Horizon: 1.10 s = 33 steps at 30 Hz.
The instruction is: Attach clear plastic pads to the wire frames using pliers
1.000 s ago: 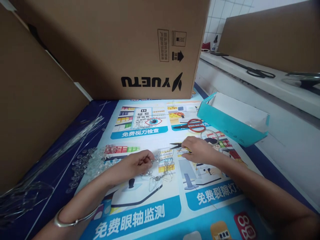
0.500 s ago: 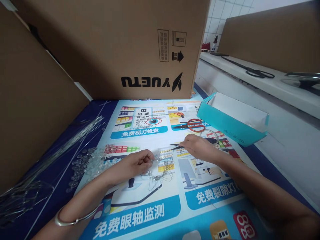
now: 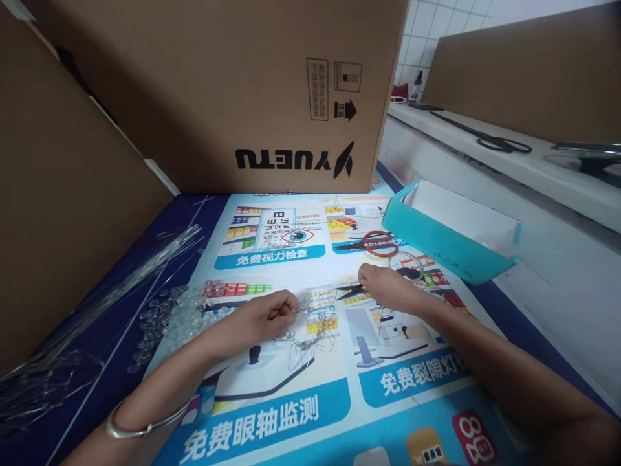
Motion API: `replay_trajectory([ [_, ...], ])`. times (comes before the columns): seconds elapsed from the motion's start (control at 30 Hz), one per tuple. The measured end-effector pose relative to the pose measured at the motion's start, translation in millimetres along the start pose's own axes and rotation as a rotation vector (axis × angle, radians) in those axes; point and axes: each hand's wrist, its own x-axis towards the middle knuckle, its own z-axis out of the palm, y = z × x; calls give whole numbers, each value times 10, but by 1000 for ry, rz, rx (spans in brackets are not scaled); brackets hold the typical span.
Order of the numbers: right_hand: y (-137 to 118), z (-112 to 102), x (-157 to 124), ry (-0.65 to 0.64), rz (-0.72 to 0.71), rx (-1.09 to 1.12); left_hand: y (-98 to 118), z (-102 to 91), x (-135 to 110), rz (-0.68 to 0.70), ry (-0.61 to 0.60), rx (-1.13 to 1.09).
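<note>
My left hand (image 3: 277, 314) is closed, its fingertips pinching one side of a ring of thin wire loops and clear beads (image 3: 310, 333). The ring lies just above the printed sheet. My right hand (image 3: 388, 285) is closed around dark pointed pliers (image 3: 353, 291); their handles are hidden in my palm. The pliers' tips point left towards the ring, a short gap away from it, and stand slightly apart. Loose clear beads (image 3: 187, 317) lie in a heap left of my left hand. Red-handled scissors (image 3: 378, 243) rest just beyond my right hand, beside a coil of wire (image 3: 407, 265).
An open turquoise box (image 3: 446, 239) stands at the right. Long thin wires (image 3: 140, 285) lie at the left, with bent wire pieces (image 3: 48, 382) nearer me. A large cardboard box (image 3: 218, 97) walls off the back. Dark scissors (image 3: 490, 139) lie on the ledge at right.
My right hand has turned and shifted slightly right, drawing the pliers back; more of their jaws show. My left hand and the beaded ring have hardly moved.
</note>
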Motion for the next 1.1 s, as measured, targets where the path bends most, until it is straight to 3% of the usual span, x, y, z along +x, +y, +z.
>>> replay_trajectory([
  [0.2, 35, -98, -11, 6, -31, 185, -9, 5, 0, 5, 11, 12],
  [0.4, 38, -98, -8, 163, -57, 332, -1, 5, -2, 3, 8, 19],
  [0.5, 53, -97, -8, 225, -5, 540, 5, 7, -2, -2, 11, 22],
  [0.63, 71, -115, -29, 196, 47, 788, -8, 6, -3, -4, 20, 43],
  [0.87, 91, -156, -82, 243, 84, 514, -19, -1, -17, 22, 9, 96],
  [1.1, 83, -105, -104, 156, 89, 556, 2, -3, -21, 26, 6, 148],
])
